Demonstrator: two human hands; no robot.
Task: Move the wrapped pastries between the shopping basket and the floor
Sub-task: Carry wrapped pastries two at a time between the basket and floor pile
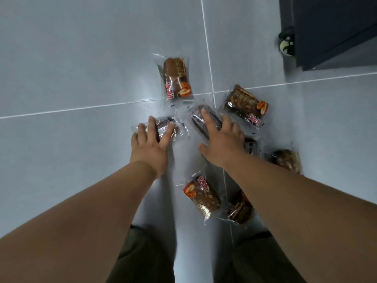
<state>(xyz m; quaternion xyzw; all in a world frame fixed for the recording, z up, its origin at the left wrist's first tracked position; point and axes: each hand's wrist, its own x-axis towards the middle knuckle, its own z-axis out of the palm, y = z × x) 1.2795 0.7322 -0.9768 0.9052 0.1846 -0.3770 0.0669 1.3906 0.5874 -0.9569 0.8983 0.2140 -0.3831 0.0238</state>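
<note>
Several wrapped brown pastries in clear plastic lie scattered on the grey tiled floor (81, 68). My left hand (152, 144) lies over one wrapped pastry (163, 124), fingers spread and fairly straight across it. To its right, my right hand (219, 139) rests on a second, darker pastry (196, 121), index finger stretched along it and thumb splayed to the side. Other pastries lie farther off (176, 78), at the right (245, 106), and near my legs (202, 197). The shopping basket is not in view.
A dark cabinet (330, 29) stands at the top right with a small dark object (286, 44) at its foot. More pastries lie beside my right forearm (287, 160) and under it (239, 209). My legs in olive shorts (146, 258) fill the bottom.
</note>
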